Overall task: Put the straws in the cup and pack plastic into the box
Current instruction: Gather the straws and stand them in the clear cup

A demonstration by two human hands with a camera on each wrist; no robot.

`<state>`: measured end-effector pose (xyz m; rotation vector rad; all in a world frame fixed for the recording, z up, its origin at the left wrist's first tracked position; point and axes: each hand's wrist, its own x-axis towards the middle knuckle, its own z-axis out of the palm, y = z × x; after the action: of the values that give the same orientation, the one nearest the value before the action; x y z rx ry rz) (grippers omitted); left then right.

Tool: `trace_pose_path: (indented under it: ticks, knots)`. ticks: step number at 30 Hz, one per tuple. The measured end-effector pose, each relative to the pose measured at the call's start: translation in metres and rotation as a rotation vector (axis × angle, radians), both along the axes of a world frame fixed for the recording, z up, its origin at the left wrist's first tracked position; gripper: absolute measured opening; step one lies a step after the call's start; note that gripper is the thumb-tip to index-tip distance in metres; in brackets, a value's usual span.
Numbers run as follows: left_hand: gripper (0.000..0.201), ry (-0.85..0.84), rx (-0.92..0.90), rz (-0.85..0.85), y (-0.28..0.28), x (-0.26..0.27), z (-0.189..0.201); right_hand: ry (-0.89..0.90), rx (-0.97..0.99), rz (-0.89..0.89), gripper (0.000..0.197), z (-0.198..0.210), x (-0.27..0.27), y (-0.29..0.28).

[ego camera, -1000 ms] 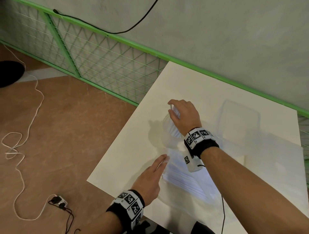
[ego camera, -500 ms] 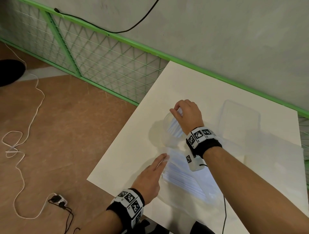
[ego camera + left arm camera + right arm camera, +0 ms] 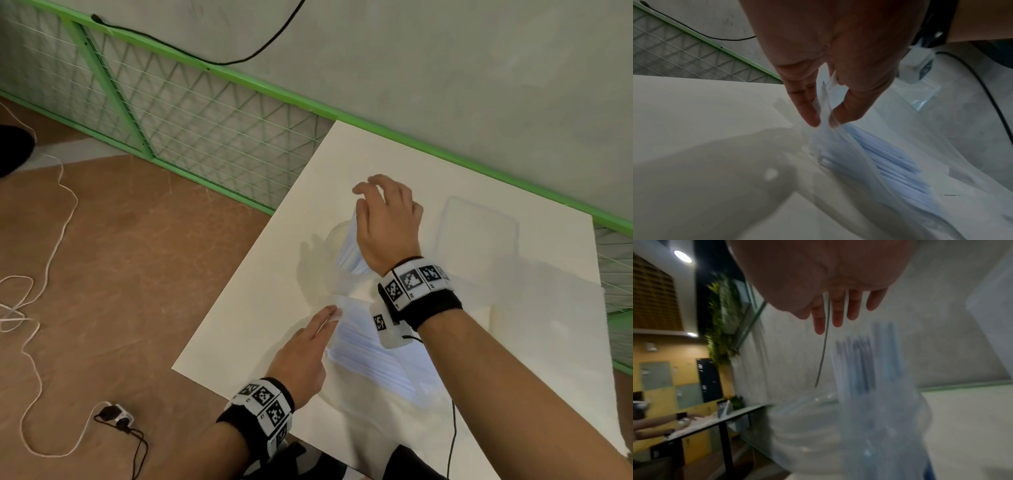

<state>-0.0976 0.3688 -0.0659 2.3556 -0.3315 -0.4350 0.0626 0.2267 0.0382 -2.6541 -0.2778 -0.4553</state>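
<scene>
Standing near the tabletop's left edge, about midway along it: one clear plastic cup (image 3: 337, 240), upright, holding a bunch of pale blue straws (image 3: 349, 251) that lean toward the right hand.

Right hand (image 3: 387, 222): just above the cup mouth, fingers spread and relaxed, holding nothing. The wrist view shows straight fingertips (image 3: 836, 316) clear of the straw tops (image 3: 869, 363), though that picture is blurred, so a light brush with one straw cannot be ruled out. Judged purpose: a batch is delivered and the hand sits over the opening where it let go.

Left hand (image 3: 301, 356): near the tabletop's front-left corner, forefinger and thumb (image 3: 846, 112) pinching the open lip of a clear plastic bag (image 3: 394, 383). The bag lies flat toward the front edge with more straws in bag (image 3: 890, 159) lying side by side inside. Judged purpose: the pinch lifts the mouth and anchors the thin film so the other hand can draw straws out without dragging the bag along.

Box (image 3: 479, 233): one clear, shallow container, toward the tabletop's far right corner, well apart from the cup; it appears empty. Judged purpose: kept out of the working lane until the bag is emptied and ready to pack.

Task standing: straws partly moved; plastic not yet boxed.
</scene>
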Motion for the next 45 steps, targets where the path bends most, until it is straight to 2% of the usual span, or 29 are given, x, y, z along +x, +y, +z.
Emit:
trace_pose_path:
  ticks: [3,5,7,9,12,18,24,29,34,37,45]
  knots:
    - [0.075,-0.087,0.016,0.016,-0.001,0.005,0.000,0.006,0.173,0.204,0.033,0.014,-0.046,-0.004]
    - [0.075,-0.087,0.019,0.043,-0.002,0.010,0.000,0.108,0.153,0.270,0.031,0.006,-0.088,-0.005]
    - [0.085,-0.053,-0.017,0.053,-0.005,0.014,-0.004,0.296,0.038,0.271,0.036,-0.011,-0.122,-0.006]
    - [0.096,-0.045,-0.073,0.015,-0.008,0.016,-0.009,0.539,-0.153,0.228,0.034,-0.038,-0.144,-0.011]
    - [0.106,-0.028,-0.129,-0.036,-0.011,0.015,-0.017,0.711,-0.322,0.133,0.033,-0.087,-0.167,-0.026]
    - [0.107,-0.003,-0.154,-0.105,-0.020,0.013,-0.016,0.649,-0.452,-0.032,0.055,-0.134,-0.191,-0.041]
    - [0.107,-0.035,-0.134,-0.223,-0.031,0.021,-0.012,0.602,-0.484,-0.081,0.042,-0.136,-0.196,-0.044]
    - [0.107,-0.073,-0.109,-0.174,-0.022,0.020,-0.012,0.600,-0.493,-0.121,0.033,-0.142,-0.191,-0.041]
    - [0.106,-0.102,-0.092,-0.133,-0.018,0.014,-0.014,0.673,-0.488,-0.144,0.033,-0.137,-0.184,-0.038]
    - [0.105,-0.115,-0.086,-0.124,-0.016,0.012,-0.015,0.701,-0.503,-0.124,0.021,-0.135,-0.183,-0.035]
    - [0.103,-0.121,-0.109,-0.066,-0.013,0.004,-0.015,0.676,-0.464,-0.155,0.036,-0.148,-0.185,-0.036]
